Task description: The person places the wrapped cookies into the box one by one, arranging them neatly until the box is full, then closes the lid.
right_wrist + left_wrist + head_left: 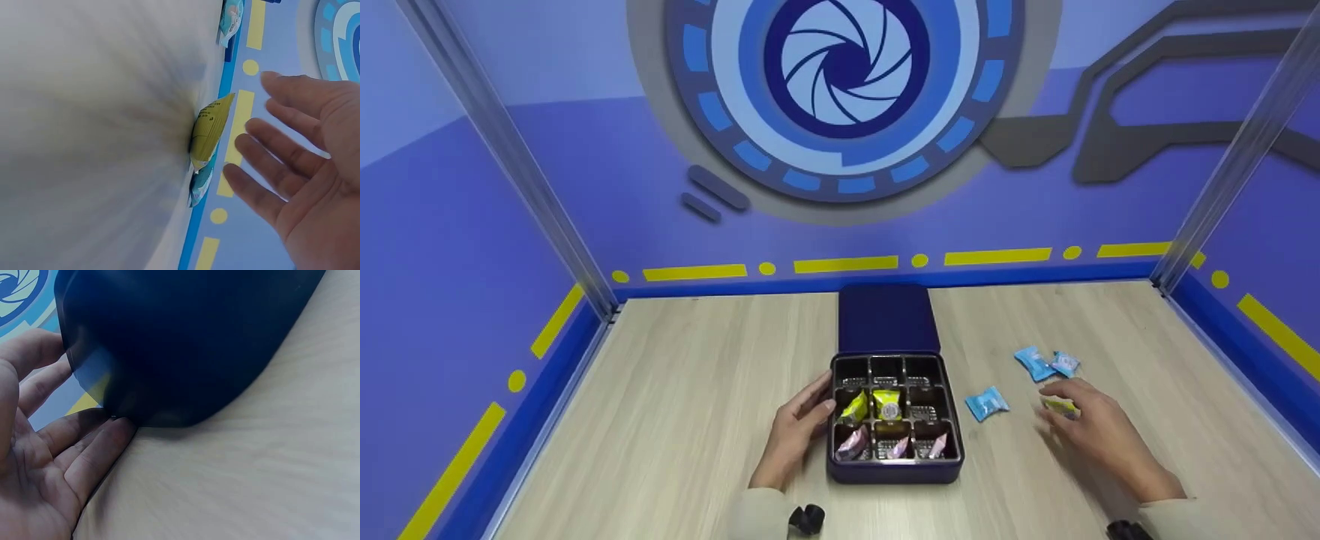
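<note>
I have the right grip poised just over a yellow-green wrapped piece lying on the worktop; its fingers are spread and loosely bent, holding nothing, and from the right wrist view I see the wrapper clear of the fingertips. Just ahead of that grip I see two blue wrapped pieces side by side, and a third blue piece sits to its left, between it and the compartment box. My left grip rests against the side of the box, fingers fairly straight and touching the wall rather than curled round it. In the box, the middle row carries two yellow wrapped pieces, one in the compartment closest to my left grip and one in the next across. The row nearest me carries three pink wrapped pieces, one to a compartment, running away from that grip toward the right one. Beyond the left grip and to its right, the dark blue lid lies folded back behind the box.
</note>
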The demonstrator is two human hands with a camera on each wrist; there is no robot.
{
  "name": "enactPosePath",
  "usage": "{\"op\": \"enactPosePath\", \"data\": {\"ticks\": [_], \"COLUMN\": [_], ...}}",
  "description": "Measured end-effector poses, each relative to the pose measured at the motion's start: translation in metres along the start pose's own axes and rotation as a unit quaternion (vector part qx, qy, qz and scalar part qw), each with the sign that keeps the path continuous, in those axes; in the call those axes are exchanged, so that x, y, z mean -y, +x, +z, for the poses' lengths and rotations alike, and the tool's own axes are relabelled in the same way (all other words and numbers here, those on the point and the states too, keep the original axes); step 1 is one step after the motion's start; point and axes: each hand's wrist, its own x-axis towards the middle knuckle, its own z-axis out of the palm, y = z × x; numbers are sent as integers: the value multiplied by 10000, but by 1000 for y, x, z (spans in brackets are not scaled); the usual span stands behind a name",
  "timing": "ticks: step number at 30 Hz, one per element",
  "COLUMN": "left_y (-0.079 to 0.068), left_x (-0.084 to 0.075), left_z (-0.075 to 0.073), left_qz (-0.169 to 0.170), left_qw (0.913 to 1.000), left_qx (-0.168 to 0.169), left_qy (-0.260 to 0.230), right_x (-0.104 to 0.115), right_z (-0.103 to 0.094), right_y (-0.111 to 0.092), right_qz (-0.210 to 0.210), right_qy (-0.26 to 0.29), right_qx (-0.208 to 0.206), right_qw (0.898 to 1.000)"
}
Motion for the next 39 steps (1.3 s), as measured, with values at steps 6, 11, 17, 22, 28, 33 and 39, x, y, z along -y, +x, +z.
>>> {"op": "enactPosePath", "data": {"ticks": [6,11,17,22,28,33,39], "left_y": [0,0,0,0,0,0,0], "left_x": [0,0,-1,-1,1,2,3], "left_z": [0,0,0,0,0,1,0], "left_qz": [93,132,137,122,85,64,55], "left_qw": [9999,9998,9998,9999,9998,9997,9997], "left_qx": [18,31,59,25,50,49,63], "left_qy": [-35,-134,-131,-32,-172,-250,-247], "right_x": [-2,-3,-4,-8,-11,-12,-13], "right_z": [-1,-1,-1,0,-2,-5,-6], "right_y": [-1,-1,-2,-1,-3,-4,-3], "right_qz": [384,600,644,461,164,581,663], "right_qy": [-64,-139,-241,-187,-224,-287,-345], "right_qx": [416,722,810,866,644,835,1022], "right_qw": [9984,9955,9943,9950,9975,9944,9920]}}
